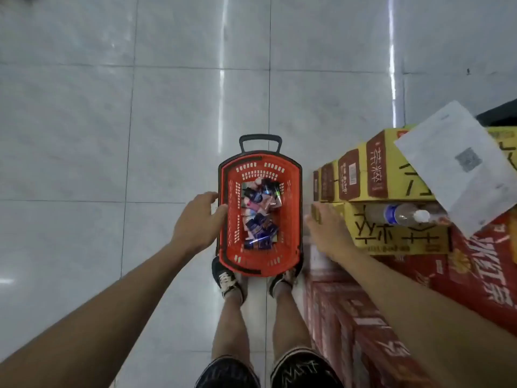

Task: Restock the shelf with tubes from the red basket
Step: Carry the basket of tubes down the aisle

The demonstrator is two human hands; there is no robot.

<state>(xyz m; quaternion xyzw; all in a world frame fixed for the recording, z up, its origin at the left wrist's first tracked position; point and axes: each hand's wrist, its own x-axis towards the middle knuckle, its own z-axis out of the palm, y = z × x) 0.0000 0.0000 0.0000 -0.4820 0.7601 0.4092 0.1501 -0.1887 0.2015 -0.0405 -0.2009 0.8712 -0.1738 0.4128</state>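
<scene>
Tubes point(258, 217) lie jumbled, pointing every way, inside the red basket point(293, 208) (long axis running away from the person's shoes point(228, 280)), while the left hand point(197, 221) rests relaxed fingers on its left rim and the right hand point(326, 229) hovers spread, empty, beside its right wall.

Yellow cartons point(391, 177) with red-brown panels stand stacked on my right. A clear water bottle point(402, 213) lies on its side on the lower yellow carton, just below the upper ones. A white printed sheet point(458, 166) rests tilted over them. Red cartons point(475, 281) sit beneath the yellow stack, on the pale floor tiles point(112, 121).
</scene>
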